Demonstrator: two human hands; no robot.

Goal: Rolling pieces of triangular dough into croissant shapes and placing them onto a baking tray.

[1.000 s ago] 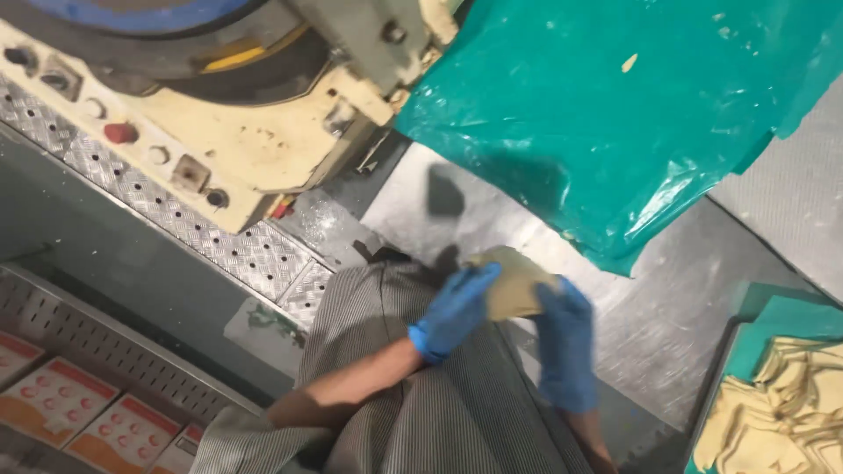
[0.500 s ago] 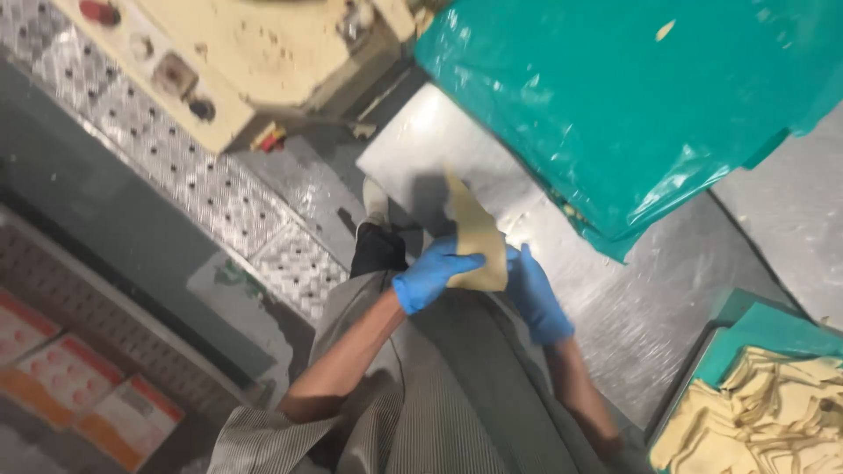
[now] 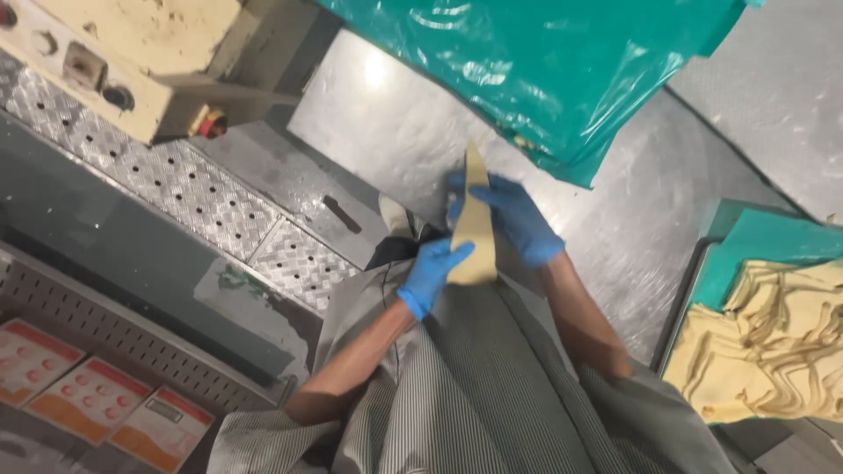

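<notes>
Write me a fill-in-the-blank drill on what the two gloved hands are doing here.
1. Both hands wear gloves of the colour ____.
2. The left hand and the right hand hold one flat tan piece that narrows to a ____ at its top.
3. The plastic sheet above the hands is ____ in colour.
4. At the right edge, the pile of yellowish pieces lies in a ____ tray.

Missing words: blue; point; green; green

flat tan pointed piece (image 3: 475, 230), upright on edge, tip up, above a striped lap
</notes>
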